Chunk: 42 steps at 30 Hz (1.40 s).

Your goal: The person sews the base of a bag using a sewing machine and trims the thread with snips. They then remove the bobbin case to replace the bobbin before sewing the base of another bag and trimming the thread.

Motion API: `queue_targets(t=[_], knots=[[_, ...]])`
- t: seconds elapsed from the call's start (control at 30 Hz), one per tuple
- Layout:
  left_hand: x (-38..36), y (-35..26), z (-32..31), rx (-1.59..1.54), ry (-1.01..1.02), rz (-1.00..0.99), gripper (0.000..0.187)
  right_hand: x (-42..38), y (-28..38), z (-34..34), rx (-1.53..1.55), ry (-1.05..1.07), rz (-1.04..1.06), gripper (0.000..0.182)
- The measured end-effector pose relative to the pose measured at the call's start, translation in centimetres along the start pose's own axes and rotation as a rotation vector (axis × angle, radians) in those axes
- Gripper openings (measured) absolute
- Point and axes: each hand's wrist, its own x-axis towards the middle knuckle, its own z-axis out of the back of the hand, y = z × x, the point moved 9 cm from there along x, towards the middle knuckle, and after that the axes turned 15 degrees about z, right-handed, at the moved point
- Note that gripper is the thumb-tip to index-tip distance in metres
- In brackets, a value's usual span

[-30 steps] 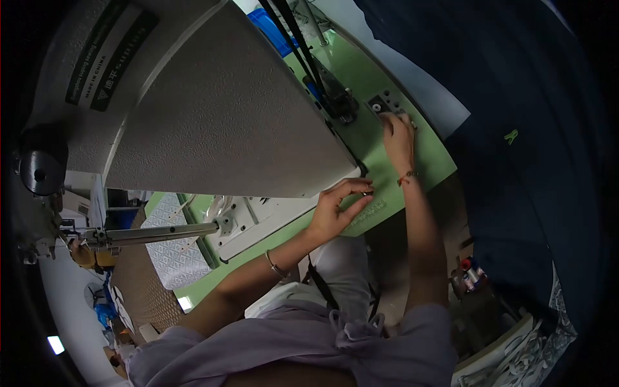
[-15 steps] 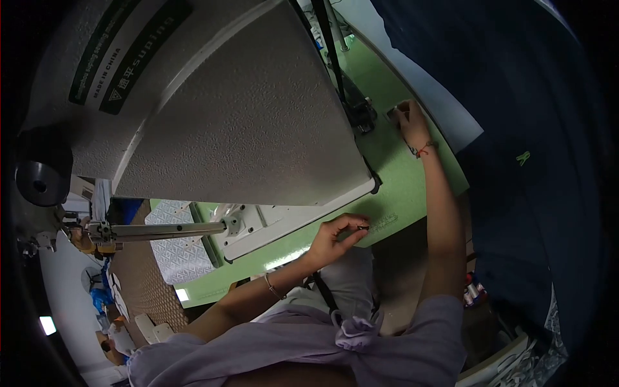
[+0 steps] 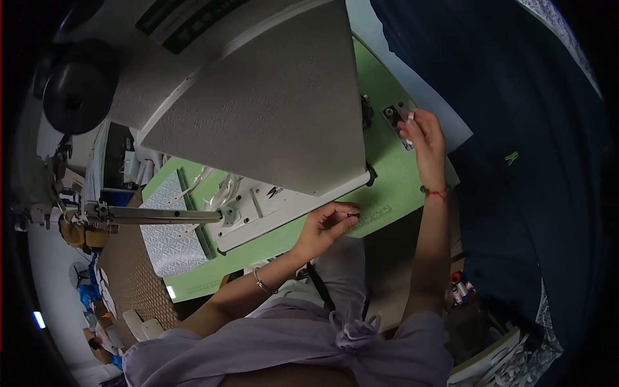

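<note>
Main risk, as judged: a drop. The dark metal part point(image 3: 353, 215) was small and sat at the fingertips of the left hand point(image 3: 320, 231), near the worktop point(image 3: 303, 233) edge; a loose pinch could have sent it toward the lap. The small pale piece point(image 3: 411, 117), pinched in the right hand point(image 3: 428, 143), could have slipped the same way and rolled off, or caught on the metal plate point(image 3: 391, 115) just beside it.

Pose: left forearm low, slanting inward, fingers curled, thumb against index. Right forearm nearly upright, wrist slightly bent, fingertips raised beside the plate. Both pieces too small to identify.
</note>
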Motion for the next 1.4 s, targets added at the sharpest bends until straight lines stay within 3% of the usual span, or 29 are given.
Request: queue_targets(t=[0.17, 0.23, 0.4, 0.5, 0.57, 0.7, 0.77, 0.87, 1.0, 1.07, 1.1, 1.17, 1.3, 1.4], knots=[[-3.5, -8.4, -0.6, -0.066, 0.012, -0.204, 0.020, -6.3, 8.9, -5.0, 0.076, 0.095, 0.052, 0.025], [-6.0, -11.7, -0.4, -0.090, 0.023, -0.386, 0.021, -8.2, 11.0, -6.9, 0.085, 0.149, 0.108, 0.023], [-12.0, -15.2, 2.9, -0.115, -0.078, -0.596, 0.021, -11.0, 14.7, -12.1, -0.031, 0.236, 0.286, 0.022], [-15.3, -15.8, 6.0, -0.151, -0.220, -0.617, 0.020, -12.0, 16.3, -15.3, 0.016, 0.234, 0.336, 0.020], [-17.3, -16.0, 7.7, -0.201, -0.251, -0.649, 0.020, -13.4, 15.5, -18.3, 0.516, 0.186, 0.025, 0.020], [-21.2, -16.3, 11.0, -0.243, -0.303, -0.708, 0.019, -15.4, 16.3, -23.6, 0.708, 0.355, -0.061, 0.025], [-22.9, -16.1, 12.3, -0.308, -0.299, -0.742, 0.017, -17.0, 16.4, -26.4, 0.957, 0.481, -0.236, 0.028], [-24.9, -15.7, 13.2, -0.278, -0.304, -0.791, 0.015, -18.3, 17.3, -29.4, 0.905, 0.597, -0.231, 0.029], [-25.2, -14.3, 13.7, -0.387, -0.206, -0.674, 0.010, -19.7, 18.0, -31.1, 0.670, 0.668, -0.191, 0.028], [-24.8, -13.4, 13.4, -0.427, -0.106, -0.604, 0.008, -20.0, 18.8, -31.4, 0.280, 0.821, 0.046, 0.025], [-25.0, -13.2, 13.7, -0.438, -0.113, -0.604, 0.008, -19.8, 19.0, -31.4, 0.276, 0.830, 0.037, 0.025], [-25.3, -12.9, 14.4, -0.379, -0.195, -0.584, 0.008, -19.9, 20.0, -31.8, -0.075, 1.008, 0.289, 0.019], [-26.5, -13.2, 17.5, -0.365, -0.304, -0.669, 0.006, -19.9, 22.4, -32.2, -0.225, 1.020, 0.461, 0.012], [-27.3, -14.0, 16.5, -0.270, -0.274, -0.721, 0.006, -20.7, 21.3, -32.0, 0.182, 0.883, 0.128, 0.009]])
